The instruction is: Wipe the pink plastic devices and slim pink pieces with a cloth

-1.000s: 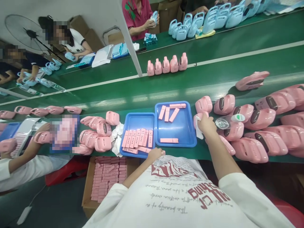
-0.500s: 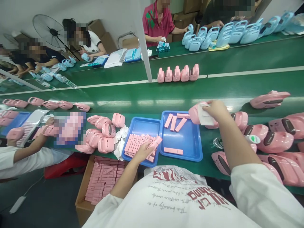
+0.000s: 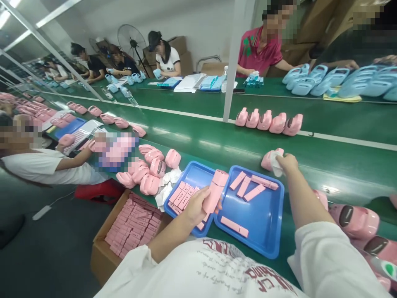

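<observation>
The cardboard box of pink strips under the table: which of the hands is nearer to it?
Left. The left hand holds a pink strip just right of the cardboard box; the right hand is far off, on the belt.

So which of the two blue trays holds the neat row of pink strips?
The left blue tray, beside the left hand: its strips lie packed together. The right blue tray holds only scattered ones.

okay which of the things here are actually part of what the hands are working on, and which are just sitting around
In hand:
- left hand holding a pink strip
- right hand holding a pink casing with a white cloth
- two blue trays of pink strips

Lying about:
- row of pink casings on the belt
- cardboard box of pink strips
- blue casings across the line
- fan
</observation>
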The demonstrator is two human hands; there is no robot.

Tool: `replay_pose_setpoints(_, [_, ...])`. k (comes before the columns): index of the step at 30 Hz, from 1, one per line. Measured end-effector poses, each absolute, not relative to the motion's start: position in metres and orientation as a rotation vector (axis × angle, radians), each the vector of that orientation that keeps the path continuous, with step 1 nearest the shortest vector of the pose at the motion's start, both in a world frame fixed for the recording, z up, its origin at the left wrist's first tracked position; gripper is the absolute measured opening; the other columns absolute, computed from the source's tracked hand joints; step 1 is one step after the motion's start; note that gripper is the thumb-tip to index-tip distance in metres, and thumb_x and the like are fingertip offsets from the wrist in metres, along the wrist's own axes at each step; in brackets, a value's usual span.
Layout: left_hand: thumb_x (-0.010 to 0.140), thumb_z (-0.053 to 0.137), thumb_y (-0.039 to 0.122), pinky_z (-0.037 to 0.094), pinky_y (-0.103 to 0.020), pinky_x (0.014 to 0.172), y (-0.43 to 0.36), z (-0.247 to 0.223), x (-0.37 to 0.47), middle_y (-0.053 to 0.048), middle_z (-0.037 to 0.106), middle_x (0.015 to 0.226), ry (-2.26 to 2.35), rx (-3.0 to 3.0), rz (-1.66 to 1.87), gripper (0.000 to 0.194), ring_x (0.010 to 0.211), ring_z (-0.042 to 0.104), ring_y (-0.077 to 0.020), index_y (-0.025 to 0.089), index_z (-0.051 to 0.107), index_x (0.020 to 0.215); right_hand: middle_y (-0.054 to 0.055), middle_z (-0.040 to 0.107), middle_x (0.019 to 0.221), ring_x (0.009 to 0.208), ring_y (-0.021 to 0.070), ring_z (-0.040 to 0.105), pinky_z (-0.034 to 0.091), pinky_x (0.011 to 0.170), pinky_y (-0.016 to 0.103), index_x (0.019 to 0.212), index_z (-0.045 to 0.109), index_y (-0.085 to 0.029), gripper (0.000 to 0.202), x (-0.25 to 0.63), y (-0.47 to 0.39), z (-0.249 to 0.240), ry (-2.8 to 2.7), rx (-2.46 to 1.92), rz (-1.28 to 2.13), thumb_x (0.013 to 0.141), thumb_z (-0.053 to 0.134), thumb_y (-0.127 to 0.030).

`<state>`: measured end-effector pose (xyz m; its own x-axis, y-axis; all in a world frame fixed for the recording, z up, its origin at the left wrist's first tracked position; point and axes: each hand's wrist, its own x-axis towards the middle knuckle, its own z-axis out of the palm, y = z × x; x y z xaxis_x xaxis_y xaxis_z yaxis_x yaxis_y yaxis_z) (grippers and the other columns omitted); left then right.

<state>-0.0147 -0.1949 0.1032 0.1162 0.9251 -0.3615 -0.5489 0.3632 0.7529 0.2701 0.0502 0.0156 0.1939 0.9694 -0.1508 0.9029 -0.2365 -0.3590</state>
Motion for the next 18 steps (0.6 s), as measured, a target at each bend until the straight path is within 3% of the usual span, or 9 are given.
replay_pose_setpoints(3, [0.07, 0.065, 0.051, 0.04, -0.022, 0.043, -0.192, 0.105, -0.018, -0.004, 0.06, 0.068, 0.904, 0.426, 1.131, 0.044, 0.051, 0.055, -0.0111, 0.009, 0.061, 0.085, 0.029, 0.055, 0.115, 0.102, 0.0339, 0.058, 0.044, 0.075, 0.038, 0.132, 0.045, -0.004, 0.052, 0.279, 0.038, 0.012, -1.898, -2.327, 0.516, 0.087, 0.044, -0.028])
replay_pose_setpoints(5, [0.07, 0.065, 0.052, 0.038, -0.021, 0.043, -0.19, 0.105, -0.019, -0.003, 0.059, 0.071, 0.863, 0.414, 1.127, 0.049, 0.049, 0.051, -0.0087, 0.009, 0.061, 0.095, 0.022, 0.06, 0.108, 0.096, 0.0316, 0.061, 0.045, 0.074, 0.037, 0.123, 0.055, -0.011, 0.042, 0.279, 0.023, 0.004, -2.124, -2.321, 0.636, 0.085, 0.048, -0.028])
replay_pose_setpoints(8, [0.068, 0.069, 0.046, 0.035, -0.019, 0.044, -0.189, 0.106, -0.018, -0.001, 0.057, 0.073, 0.806, 0.462, 1.128, 0.053, 0.05, 0.049, -0.0065, 0.011, 0.059, 0.107, 0.02, 0.063, 0.098, 0.089, 0.0304, 0.063, 0.046, 0.074, 0.037, 0.103, 0.064, -0.011, 0.03, 0.27, -0.01, -0.015, -2.324, -2.327, 0.79, 0.077, 0.06, -0.026])
replay_pose_setpoints(14, [0.073, 0.063, 0.045, 0.033, -0.02, 0.039, -0.189, 0.106, -0.017, 0.003, 0.053, 0.063, 0.737, 0.489, 1.116, 0.051, 0.041, 0.046, -0.0067, 0.014, 0.054, 0.112, 0.022, 0.055, 0.115, 0.1, 0.0303, 0.061, 0.044, 0.083, 0.041, 0.109, 0.06, -0.011, 0.029, 0.26, -0.05, -0.042, -2.298, -2.299, 0.742, 0.082, 0.049, -0.014])
replay_pose_setpoints(18, [0.073, 0.063, 0.046, 0.033, -0.02, 0.038, -0.192, 0.106, -0.02, 0.001, 0.055, 0.065, 0.731, 0.466, 1.125, 0.051, 0.042, 0.047, -0.007, 0.013, 0.053, 0.11, 0.015, 0.064, 0.09, 0.086, 0.029, 0.063, 0.046, 0.074, 0.038, 0.088, 0.065, -0.013, 0.02, 0.277, -0.034, -0.038, -2.186, -2.274, 0.887, 0.071, 0.066, -0.023])
